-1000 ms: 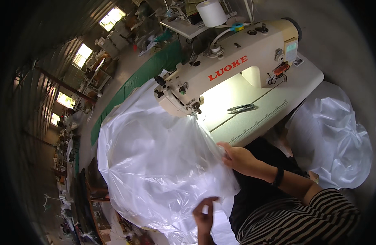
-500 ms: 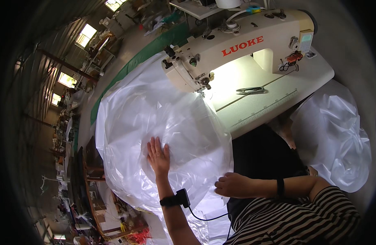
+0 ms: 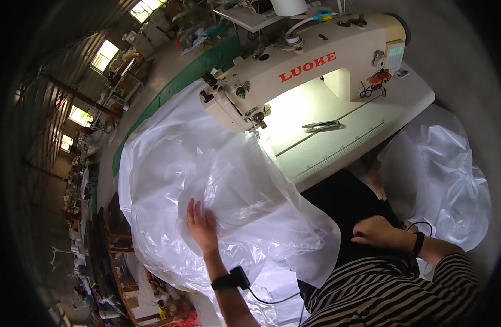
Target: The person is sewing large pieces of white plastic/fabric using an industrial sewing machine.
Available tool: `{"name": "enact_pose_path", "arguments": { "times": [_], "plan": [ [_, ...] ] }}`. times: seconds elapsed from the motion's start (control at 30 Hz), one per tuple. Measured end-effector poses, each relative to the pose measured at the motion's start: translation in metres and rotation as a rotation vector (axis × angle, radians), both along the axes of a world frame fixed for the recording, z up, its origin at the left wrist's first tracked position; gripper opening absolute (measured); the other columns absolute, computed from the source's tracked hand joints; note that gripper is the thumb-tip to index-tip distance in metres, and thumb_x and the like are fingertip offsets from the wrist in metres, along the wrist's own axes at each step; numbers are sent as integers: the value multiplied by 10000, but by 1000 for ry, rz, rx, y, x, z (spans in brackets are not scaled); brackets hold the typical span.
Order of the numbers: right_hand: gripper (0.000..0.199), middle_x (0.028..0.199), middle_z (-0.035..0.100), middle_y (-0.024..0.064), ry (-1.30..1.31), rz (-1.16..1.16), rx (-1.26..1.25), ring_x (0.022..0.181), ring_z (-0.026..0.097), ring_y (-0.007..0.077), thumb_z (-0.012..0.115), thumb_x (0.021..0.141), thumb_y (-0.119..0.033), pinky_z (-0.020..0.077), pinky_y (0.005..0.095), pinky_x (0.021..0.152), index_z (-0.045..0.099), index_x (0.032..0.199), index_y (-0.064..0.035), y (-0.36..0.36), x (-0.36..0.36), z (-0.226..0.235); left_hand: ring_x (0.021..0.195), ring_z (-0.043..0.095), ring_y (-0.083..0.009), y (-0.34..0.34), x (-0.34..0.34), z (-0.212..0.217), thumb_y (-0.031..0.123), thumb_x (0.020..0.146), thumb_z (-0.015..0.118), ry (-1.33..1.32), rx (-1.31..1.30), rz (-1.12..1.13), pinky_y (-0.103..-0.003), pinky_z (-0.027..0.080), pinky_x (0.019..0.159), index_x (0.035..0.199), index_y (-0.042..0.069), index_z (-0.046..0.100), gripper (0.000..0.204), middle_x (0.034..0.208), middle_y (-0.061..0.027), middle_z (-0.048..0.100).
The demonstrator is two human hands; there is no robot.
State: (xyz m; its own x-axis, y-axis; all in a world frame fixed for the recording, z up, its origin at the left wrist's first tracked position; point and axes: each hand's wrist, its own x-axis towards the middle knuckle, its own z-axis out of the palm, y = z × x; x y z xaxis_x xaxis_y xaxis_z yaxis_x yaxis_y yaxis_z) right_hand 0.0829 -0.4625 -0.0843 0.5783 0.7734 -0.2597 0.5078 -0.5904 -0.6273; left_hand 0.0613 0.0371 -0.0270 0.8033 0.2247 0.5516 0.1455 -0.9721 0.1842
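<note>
A large translucent white plastic sheet (image 3: 239,223) lies in loose folds across the left side of the sewing machine (image 3: 310,49), one part of it under the needle area. My left hand (image 3: 202,226) rests on the sheet with fingers stretched out, flat and open. Its right edge flares over my lap. My right hand (image 3: 378,231) is curled closed above my dark-clad lap, apart from that edge; nothing shows in its fingers, though their undersides are partly hidden. Thread snips (image 3: 322,126) lie on the machine bed, beyond both hands.
Another heap of translucent plastic (image 3: 452,185) hangs at the right of the machine table (image 3: 343,141). A green covering (image 3: 169,92) runs along the far left edge of the work surface. Shelving (image 3: 122,272) with assorted items stands at lower left.
My right hand has left the sheet's right edge and moved right. That edge now spreads further over my lap. My left hand has shifted slightly down and left; the whole view has shifted slightly.
</note>
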Motion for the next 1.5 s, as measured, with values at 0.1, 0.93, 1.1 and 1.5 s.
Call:
{"name": "enact_pose_path", "arguments": {
  "times": [0.1,0.93,1.1,1.5],
  "plan": [
    [651,1102,649,141,-68,-348,278,1053,625,319,686,831,-499,478,407,962,538,1263,-36,20,0,7,854,608,-358,-91,-37,-5,86,899,598,-225,-256,-258,-442,482,792,987,-16,566,138,949,-166,623],
    [384,1129,632,157,953,-283,707,1050,611,179,561,985,-159,489,320,930,481,1307,34,78,-41,20,1042,595,-306,-232,-102,-28,70,706,792,341,-668,-368,-391,464,888,1095,48,616,427,1116,-137,626],
    [294,959,610,91,907,-341,641,924,587,134,575,931,-119,502,287,824,514,1182,21,45,-37,48,844,661,-208,-240,-101,2,-56,826,656,142,-898,-290,-322,512,792,868,22,626,93,887,-97,690],
    [490,1060,660,222,337,-426,432,926,672,305,590,935,-293,515,371,819,467,1284,28,43,-15,64,782,633,-240,-261,-77,-18,109,780,738,303,-531,-284,-381,463,788,953,73,632,206,806,-55,646]
  ]
}}
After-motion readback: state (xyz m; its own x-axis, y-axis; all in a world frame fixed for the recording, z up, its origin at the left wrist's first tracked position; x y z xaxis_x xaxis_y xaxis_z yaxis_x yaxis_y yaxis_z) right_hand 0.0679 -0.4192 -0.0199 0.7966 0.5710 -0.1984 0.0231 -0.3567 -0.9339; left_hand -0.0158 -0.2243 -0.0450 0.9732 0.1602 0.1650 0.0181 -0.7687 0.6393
